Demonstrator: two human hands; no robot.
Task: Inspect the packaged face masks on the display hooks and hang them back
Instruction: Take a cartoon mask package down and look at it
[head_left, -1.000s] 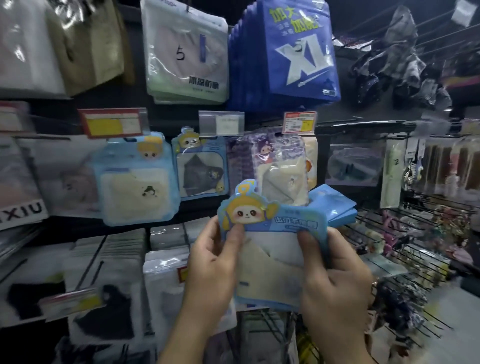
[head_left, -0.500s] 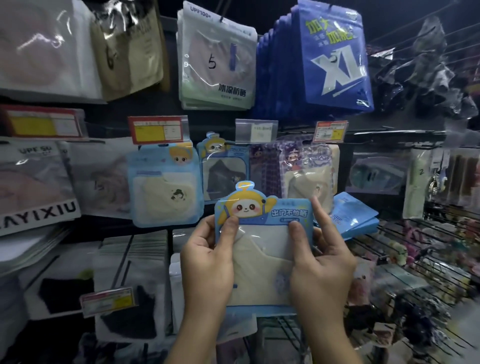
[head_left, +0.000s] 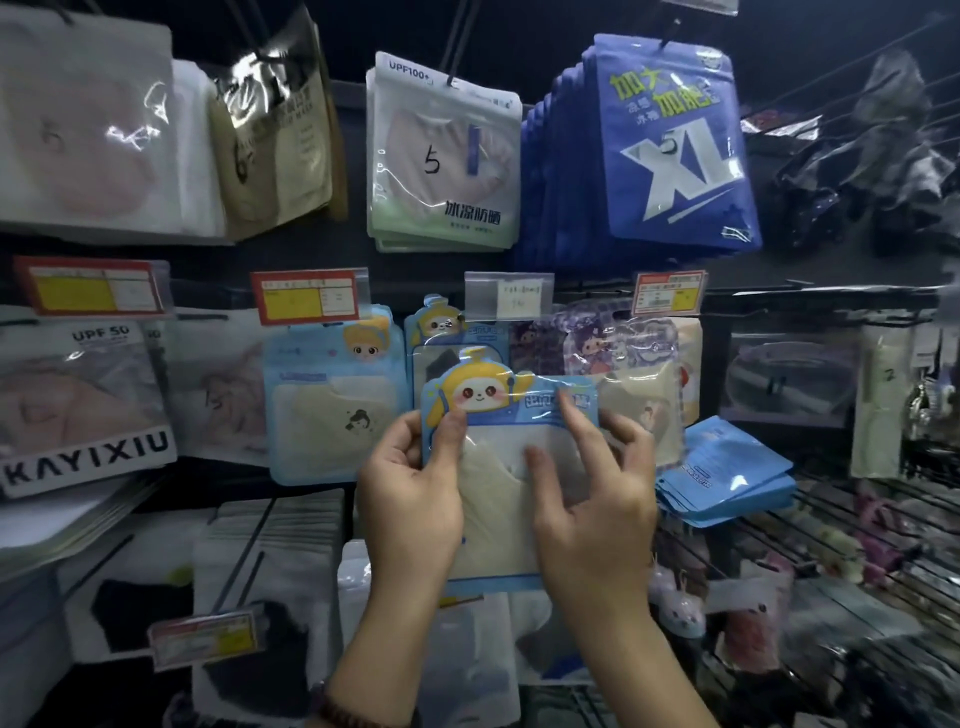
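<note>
Left hand (head_left: 410, 499) is pinching the cartoon mask pack (head_left: 496, 512) by its left edge, holding it face-on before the matching hung pack (head_left: 439, 332) (prob. for a clear look), while right hand (head_left: 597, 519) is hovering open-fingered at its front, contact unclear.

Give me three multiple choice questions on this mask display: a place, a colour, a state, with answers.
1. Where do the dark blue XL packs hang relative to the held cartoon pack? A) above right B) below left C) directly below
2. What colour is the held cartoon pack's border? A) red B) light blue C) black
3. How is the held cartoon pack kept up? A) hanging untouched B) lying on a shelf C) gripped by the left hand
Answers: 1 A, they hang in the top row, right of it; 2 B, light blue frames its clear window; 3 C, the left thumb and fingers pinch its left edge.
</note>
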